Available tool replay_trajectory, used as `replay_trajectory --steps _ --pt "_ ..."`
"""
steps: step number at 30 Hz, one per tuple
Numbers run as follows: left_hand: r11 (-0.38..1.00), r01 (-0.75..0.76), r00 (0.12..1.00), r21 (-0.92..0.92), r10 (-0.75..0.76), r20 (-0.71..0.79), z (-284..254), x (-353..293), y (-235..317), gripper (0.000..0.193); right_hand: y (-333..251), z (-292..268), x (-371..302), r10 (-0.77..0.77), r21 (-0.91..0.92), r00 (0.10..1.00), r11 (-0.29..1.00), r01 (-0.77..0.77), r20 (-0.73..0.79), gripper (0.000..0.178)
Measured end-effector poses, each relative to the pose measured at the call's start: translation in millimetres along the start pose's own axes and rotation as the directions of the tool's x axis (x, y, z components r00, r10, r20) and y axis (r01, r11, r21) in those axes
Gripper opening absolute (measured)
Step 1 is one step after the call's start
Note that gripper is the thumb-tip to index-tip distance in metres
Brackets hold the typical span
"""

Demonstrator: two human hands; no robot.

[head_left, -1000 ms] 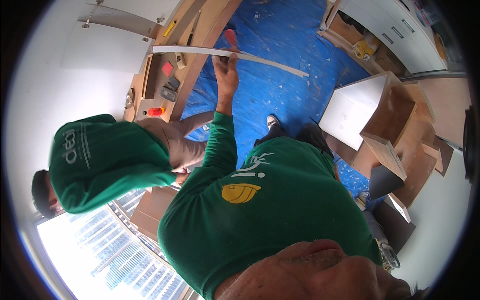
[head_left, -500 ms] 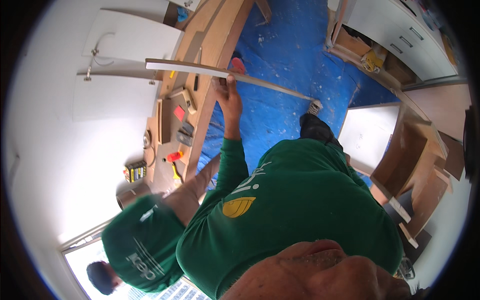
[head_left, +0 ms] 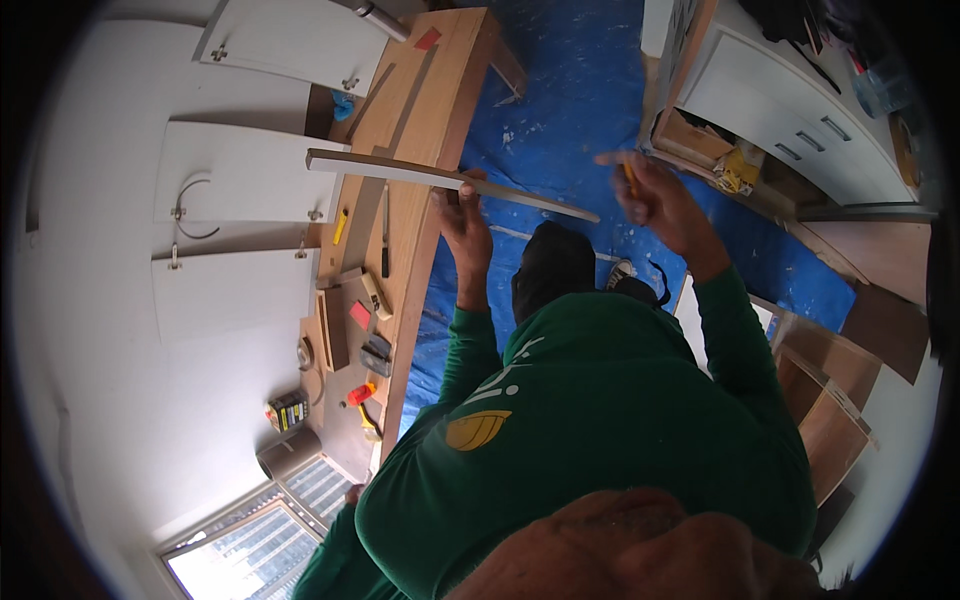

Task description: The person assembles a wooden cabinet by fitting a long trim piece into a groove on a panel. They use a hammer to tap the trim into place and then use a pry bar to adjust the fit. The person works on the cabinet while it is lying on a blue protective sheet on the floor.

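My left hand is closed around a long, narrow strip with a pale face and a brown edge, thumb on top. The strip runs level from over the workbench out above the blue floor sheet. To the right of its far end, my right hand is raised with the index finger stretched out. Between its fingers sits a slim orange pencil, somewhat blurred. The right hand and the strip are apart.
On the bench lie a chisel-like tool, a wooden plane-like block, a red-handled tool and a yellow brush. White cabinet doors stand left. White drawers are right; a co-worker's green sleeve shows lower left.
My right hand has come into view with the pencil. The strip has shifted slightly down and right in view. The co-worker has moved mostly out of view at lower left.
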State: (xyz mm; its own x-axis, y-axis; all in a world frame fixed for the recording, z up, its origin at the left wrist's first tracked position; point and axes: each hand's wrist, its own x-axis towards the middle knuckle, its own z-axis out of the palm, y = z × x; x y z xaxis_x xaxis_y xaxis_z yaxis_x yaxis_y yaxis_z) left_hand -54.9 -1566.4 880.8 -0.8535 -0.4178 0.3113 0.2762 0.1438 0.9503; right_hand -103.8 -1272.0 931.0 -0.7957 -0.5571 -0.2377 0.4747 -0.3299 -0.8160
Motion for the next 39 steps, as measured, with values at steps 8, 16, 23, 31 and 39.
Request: replay_trajectory --steps 8,16,23,31,39 --pt "0.990 0.042 0.999 -0.138 -0.037 0.034 43.7 149.6 -86.7 0.032 -152.5 157.9 78.9 -0.280 0.262 0.632 0.957 0.125 0.723 0.096" --pt "0.966 0.092 0.985 -0.243 -0.052 0.167 77.6 316.1 -128.1 0.028 -218.2 159.9 225.4 -0.046 0.130 0.596 0.987 -0.099 0.801 0.106" --pt "0.975 0.080 0.981 -0.209 -0.039 0.191 98.9 444.1 -155.6 0.038 -228.6 54.3 330.1 -0.290 -0.077 0.942 0.949 0.306 0.170 0.086" --pt "0.948 -0.029 0.998 -0.316 0.043 0.036 146.7 595.5 -184.6 0.028 -187.0 -147.1 483.4 -0.330 -0.798 0.838 0.572 -0.188 -0.435 0.050" --pt "0.909 0.101 0.991 -0.405 -0.128 -0.040 203.6 768.8 -251.8 0.038 -196.2 -310.8 641.2 -0.295 -0.958 0.952 0.288 0.008 -0.080 0.047"
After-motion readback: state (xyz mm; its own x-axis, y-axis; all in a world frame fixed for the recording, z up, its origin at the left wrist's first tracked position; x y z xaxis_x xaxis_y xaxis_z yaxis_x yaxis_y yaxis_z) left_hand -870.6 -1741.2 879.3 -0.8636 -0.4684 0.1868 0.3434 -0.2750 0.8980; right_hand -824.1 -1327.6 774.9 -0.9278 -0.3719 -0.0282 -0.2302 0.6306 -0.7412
